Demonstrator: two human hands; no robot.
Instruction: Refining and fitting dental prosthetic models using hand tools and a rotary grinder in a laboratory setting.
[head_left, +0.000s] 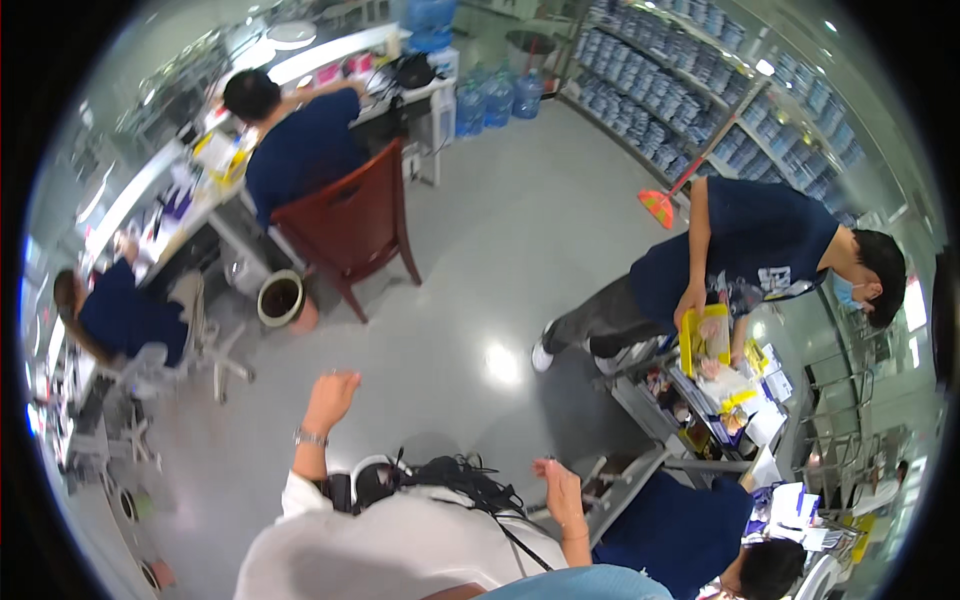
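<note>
My left hand [333, 398] is raised in front of me over the grey floor [450, 300], fingers loosely bent toward the right. Nothing shows in it, and a metal-band watch [311, 438] circles the wrist. Lower and to the right, my right hand [562, 492] hangs in the air with loosely extended fingers and no object visible. A thin band rings its wrist. Between my hands, a tangle of black cables [460, 480] lies against the front of my white top [400, 540]. Neither hand touches a thing that I can make out.
A wooden chair [345, 225] and a bin [283, 300] stand ahead-left, beside seated people at white benches. At right, a masked person [765, 240] holds a yellow tray [690, 350] by a crowded cart; another person [680, 525] sits close by my right. A broom [658, 207] leans near the shelves.
</note>
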